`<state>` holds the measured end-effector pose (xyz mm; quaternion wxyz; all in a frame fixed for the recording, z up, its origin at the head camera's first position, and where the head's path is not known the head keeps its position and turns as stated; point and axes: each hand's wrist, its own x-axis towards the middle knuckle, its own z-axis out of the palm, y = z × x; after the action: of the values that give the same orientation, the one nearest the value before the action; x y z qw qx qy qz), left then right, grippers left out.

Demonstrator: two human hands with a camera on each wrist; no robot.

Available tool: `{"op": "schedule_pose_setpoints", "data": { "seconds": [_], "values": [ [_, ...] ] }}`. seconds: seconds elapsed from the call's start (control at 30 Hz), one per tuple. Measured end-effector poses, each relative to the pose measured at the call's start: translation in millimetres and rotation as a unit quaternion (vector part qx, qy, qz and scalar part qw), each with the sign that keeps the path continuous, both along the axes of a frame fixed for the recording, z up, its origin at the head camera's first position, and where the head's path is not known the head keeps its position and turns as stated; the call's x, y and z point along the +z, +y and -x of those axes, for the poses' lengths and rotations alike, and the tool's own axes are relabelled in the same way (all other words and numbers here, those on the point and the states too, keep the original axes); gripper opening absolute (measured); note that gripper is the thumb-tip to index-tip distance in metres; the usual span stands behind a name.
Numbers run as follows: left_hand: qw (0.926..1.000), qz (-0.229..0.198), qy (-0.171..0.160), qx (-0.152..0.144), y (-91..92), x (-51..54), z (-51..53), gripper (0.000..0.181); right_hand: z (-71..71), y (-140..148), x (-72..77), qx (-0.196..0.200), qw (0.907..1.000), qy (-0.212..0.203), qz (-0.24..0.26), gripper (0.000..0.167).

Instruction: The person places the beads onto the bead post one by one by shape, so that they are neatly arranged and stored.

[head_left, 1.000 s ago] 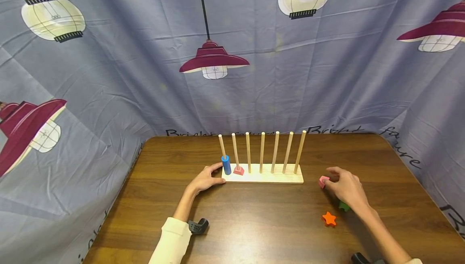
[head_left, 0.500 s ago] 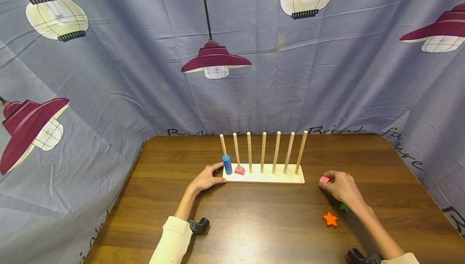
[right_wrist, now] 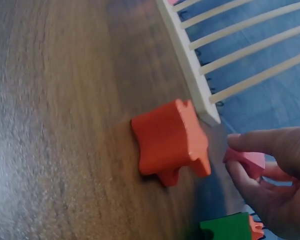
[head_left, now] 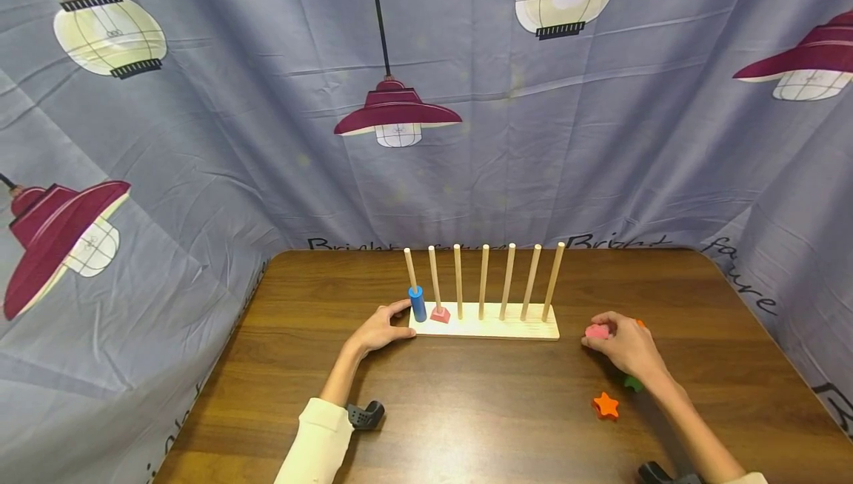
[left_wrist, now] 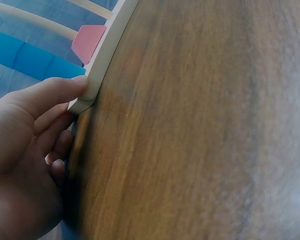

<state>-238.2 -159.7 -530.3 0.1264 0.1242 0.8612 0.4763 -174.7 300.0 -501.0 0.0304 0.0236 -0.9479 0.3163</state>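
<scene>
A wooden peg rack [head_left: 493, 328] with a row of upright dowels stands on the table. My left hand [head_left: 376, 330] grips the rack's left end, with the thumb [left_wrist: 72, 87] on the front edge beside a stack of blue cylindrical pieces [left_wrist: 35, 57]. Those blue pieces sit on the leftmost dowel, and a pink-red trapezoid block [head_left: 440, 314] is on the dowel beside it. Right of the rack, my right hand [head_left: 629, 347] pinches a small pink block [right_wrist: 247, 160] between thumb and fingers. The fingers partly cover this block, so its full shape is hidden.
An orange star-shaped block [head_left: 606, 406] lies nearer me than the right hand. A green block [head_left: 633, 384] is partly hidden beneath the right wrist. Another orange piece [head_left: 640, 323] peeks out behind the right hand. A patterned grey-blue curtain [head_left: 466, 195] hangs behind the table.
My right fingers have drawn together round the pink block, which has turned in their grasp. The orange piece behind the hand has come into sight. My left hand stays on the rack.
</scene>
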Motion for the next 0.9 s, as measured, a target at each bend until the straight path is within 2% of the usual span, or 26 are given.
{"op": "schedule_pose_setpoints", "data": {
  "seconds": [0.13, 0.23, 0.3, 0.43, 0.5, 0.77, 0.9],
  "values": [
    [1.0000, -0.001, 0.001, 0.001, 0.5, 0.3, -0.3, 0.070, -3.7, -3, 9.7, 0.008, 0.9997, 0.012, 0.021, 0.047],
    [1.0000, -0.001, 0.001, 0.001, 0.7, 0.8, -0.8, 0.070, -7.0, -9, 22.2, 0.015, 0.9964, 0.018, 0.081, 0.045],
    [1.0000, -0.001, 0.000, 0.001, 0.9, 1.4, -1.1, 0.070, -9.2, -15, 31.6, 0.023, 0.9891, 0.022, 0.144, 0.043],
    [1.0000, -0.003, -0.005, 0.000, 0.9, 3.1, -2.2, 0.070, -12.7, -28, 51.0, 0.045, 0.9669, 0.029, 0.250, 0.043],
    [1.0000, -0.004, -0.007, 0.000, 0.9, 3.9, -2.6, 0.070, -14.0, -36, 61.2, 0.058, 0.9606, 0.038, 0.269, 0.043],
    [1.0000, -0.001, -0.006, 0.001, 1.0, 3.7, -2.7, 0.070, -13.0, -79, 102.9, 0.103, 0.9476, 0.068, 0.295, 0.043],
    [1.0000, 0.002, -0.004, 0.001, 0.9, 3.0, -2.0, 0.069, -6.7, -102, 117.0, 0.128, 0.9338, 0.073, 0.326, 0.044]
  ]
}}
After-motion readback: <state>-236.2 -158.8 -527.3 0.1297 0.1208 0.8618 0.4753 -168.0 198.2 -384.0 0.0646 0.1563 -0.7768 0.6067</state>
